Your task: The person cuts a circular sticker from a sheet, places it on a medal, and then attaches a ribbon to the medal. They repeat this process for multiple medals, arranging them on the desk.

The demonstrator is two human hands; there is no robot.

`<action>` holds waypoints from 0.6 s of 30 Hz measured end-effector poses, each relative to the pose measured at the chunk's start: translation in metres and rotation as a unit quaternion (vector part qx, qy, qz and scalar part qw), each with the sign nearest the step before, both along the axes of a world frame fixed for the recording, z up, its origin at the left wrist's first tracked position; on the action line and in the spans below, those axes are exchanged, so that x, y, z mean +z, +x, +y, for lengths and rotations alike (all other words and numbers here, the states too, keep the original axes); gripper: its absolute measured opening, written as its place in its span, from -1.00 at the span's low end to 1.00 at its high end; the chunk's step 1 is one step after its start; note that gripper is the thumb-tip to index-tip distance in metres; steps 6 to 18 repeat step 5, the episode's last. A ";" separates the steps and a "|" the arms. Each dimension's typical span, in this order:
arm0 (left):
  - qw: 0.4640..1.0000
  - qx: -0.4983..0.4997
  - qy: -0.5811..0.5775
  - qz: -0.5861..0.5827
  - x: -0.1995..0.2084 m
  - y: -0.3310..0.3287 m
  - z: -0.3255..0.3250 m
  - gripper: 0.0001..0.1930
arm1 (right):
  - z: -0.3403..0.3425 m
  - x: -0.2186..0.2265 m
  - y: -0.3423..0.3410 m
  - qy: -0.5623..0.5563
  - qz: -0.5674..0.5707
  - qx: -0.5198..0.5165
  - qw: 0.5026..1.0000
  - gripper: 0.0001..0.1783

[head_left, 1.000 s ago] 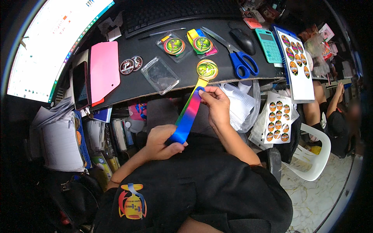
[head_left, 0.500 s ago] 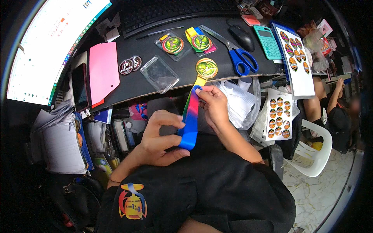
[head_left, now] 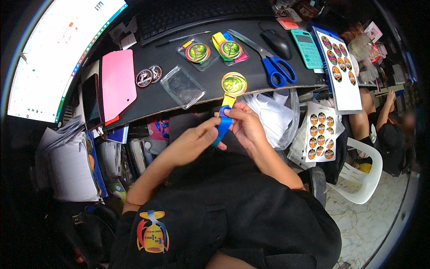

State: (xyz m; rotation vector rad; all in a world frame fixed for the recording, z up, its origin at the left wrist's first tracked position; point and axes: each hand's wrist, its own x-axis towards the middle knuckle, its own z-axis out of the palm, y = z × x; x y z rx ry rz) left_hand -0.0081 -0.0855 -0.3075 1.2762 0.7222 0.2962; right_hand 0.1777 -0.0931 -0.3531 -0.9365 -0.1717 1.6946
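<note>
Both my hands are on the ribbon (head_left: 223, 127) of a medal (head_left: 234, 84), just off the desk's front edge. The medal is round, gold-rimmed, with a green and yellow face, and lies at that edge. Its ribbon runs from yellow to blue and is doubled over. My right hand (head_left: 247, 123) pinches it close to the yellow end. My left hand (head_left: 201, 139) grips the folded blue part, its fingers partly hidden. Left of the medal lies a clear plastic sleeve (head_left: 182, 86). Two more medals, one in a clear sleeve (head_left: 197, 53) and one with a folded ribbon (head_left: 230, 50), lie farther back.
Blue-handled scissors (head_left: 278, 71), a black mouse (head_left: 276, 45) and a teal calculator (head_left: 307, 49) lie to the right. Sticker sheets (head_left: 320, 134) hang past the desk's right end. Left are a pink card (head_left: 118, 85), round badges (head_left: 144, 78) and a phone (head_left: 90, 102).
My left hand has moved up and right toward my right hand, folding the long hanging ribbon into a shorter loop. The medal has shifted slightly left and nearer.
</note>
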 end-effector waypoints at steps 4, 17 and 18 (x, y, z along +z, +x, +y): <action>0.994 -0.055 -0.094 -0.004 -0.019 -0.009 0.017 -0.34 | -0.006 -0.002 0.005 -0.035 0.034 0.071 0.996 -0.67; 0.993 -0.071 -0.098 0.012 -0.021 -0.012 0.019 -0.33 | -0.005 -0.003 0.007 -0.038 0.042 0.089 0.994 -0.67; 0.993 -0.071 -0.098 0.012 -0.021 -0.012 0.019 -0.33 | -0.005 -0.003 0.007 -0.038 0.042 0.089 0.994 -0.67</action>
